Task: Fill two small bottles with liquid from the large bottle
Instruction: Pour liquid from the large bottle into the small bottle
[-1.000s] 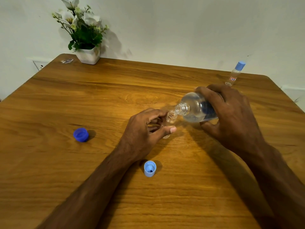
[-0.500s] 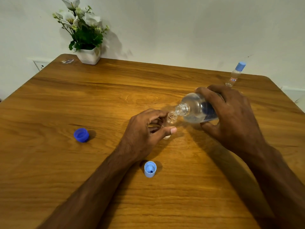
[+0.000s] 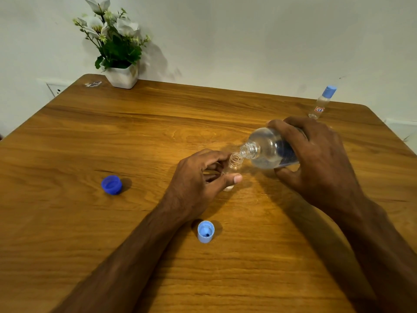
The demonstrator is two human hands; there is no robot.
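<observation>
Wooden table (image 3: 158, 123) under everything. Flower pot (image 3: 121, 76) at far left corner, well apart. Right hand (image 3: 316, 159) wrapped tight round large bottle (image 3: 268, 150), tipped, mouth at neck of open small bottle (image 3: 233, 164). Left hand (image 3: 200, 179) pinching open small bottle upright mid-table, fingers hiding much of it. Capped small bottle (image 3: 321, 103) at far right edge. Dark blue cap (image 3: 111, 184) left; light blue cap (image 3: 205, 231) near left wrist.
</observation>
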